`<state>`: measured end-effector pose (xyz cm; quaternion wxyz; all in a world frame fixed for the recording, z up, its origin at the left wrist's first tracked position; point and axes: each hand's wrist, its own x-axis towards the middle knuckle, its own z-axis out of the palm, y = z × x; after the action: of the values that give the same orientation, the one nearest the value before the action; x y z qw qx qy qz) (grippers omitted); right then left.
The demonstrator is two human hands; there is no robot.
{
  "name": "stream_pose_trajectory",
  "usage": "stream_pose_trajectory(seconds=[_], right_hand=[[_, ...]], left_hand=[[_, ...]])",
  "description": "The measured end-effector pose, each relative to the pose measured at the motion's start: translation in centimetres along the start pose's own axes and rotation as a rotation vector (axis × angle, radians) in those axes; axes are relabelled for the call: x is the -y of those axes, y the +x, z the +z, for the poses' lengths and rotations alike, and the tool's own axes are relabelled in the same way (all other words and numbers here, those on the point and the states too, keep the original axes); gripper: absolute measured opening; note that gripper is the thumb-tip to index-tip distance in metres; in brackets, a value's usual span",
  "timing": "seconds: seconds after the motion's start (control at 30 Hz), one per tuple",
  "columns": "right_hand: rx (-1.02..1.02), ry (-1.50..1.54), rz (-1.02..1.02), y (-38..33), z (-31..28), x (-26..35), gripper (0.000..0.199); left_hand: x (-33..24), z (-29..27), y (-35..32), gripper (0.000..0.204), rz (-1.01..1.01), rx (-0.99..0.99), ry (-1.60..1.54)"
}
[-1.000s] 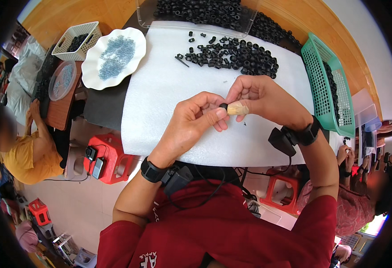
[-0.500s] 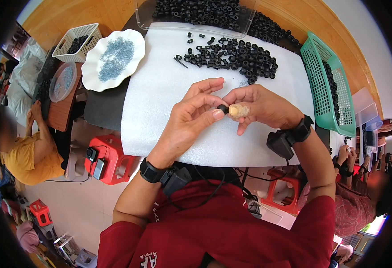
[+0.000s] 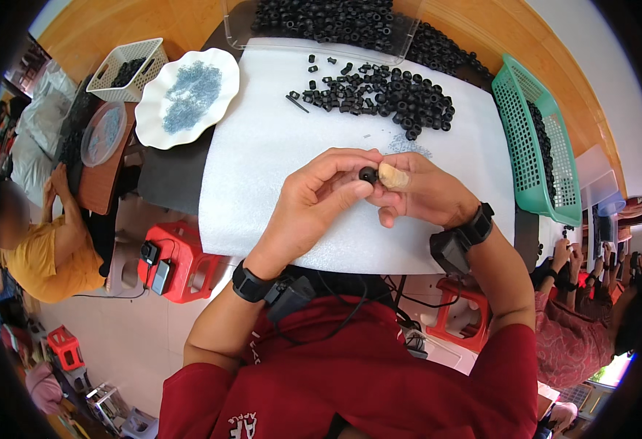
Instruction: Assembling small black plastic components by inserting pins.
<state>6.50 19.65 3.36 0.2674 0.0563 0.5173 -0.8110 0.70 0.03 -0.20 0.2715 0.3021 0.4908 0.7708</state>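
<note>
Over the white foam sheet [image 3: 262, 168] my two hands meet. My left hand [image 3: 321, 194] pinches a small round black part with a hole [image 3: 368, 174] between thumb and fingers. My right hand [image 3: 434, 190] is closed right beside it, its thumb wrapped in a pale cover or tape; whatever those fingertips hold is hidden. Beyond the hands lies a pile of loose black round and spool-shaped parts [image 3: 408, 102]. Just past my right fingers, a scatter of tiny clear bluish pieces [image 3: 408, 146] rests on the sheet.
A white wavy-edged plate [image 3: 149, 124] of clear pieces stands left, beside a cream basket [image 3: 105, 91]. At right is a green basket [image 3: 507, 139] of black parts; a clear tray [image 3: 412, 33] is at the back. A person in yellow [image 3: 50, 256] sits left; others work right.
My right hand has come slightly nearer and its grip has shifted around the black part. My left fingers have curled in. The clear pieces behind my hands now show more.
</note>
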Motion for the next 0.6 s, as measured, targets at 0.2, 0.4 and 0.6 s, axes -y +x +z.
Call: stream_pose_trajectory(seconds=[0.2,0.4,0.6], right_hand=[[0.047,0.108,-0.002,-0.4,-0.2,-0.8,0.033],[0.094,0.154,-0.035,-0.2,-0.1,-0.9,0.032],[0.08,0.205,-0.054,0.0,-0.3,-1.4,0.032]], left_hand=[[0.4,0.3,-0.2,0.032,0.157,0.006,0.14],[0.4,0.3,-0.2,0.033,0.251,-0.009,0.328],[0.3,0.5,-0.3,0.033,0.288,-0.041,0.451]])
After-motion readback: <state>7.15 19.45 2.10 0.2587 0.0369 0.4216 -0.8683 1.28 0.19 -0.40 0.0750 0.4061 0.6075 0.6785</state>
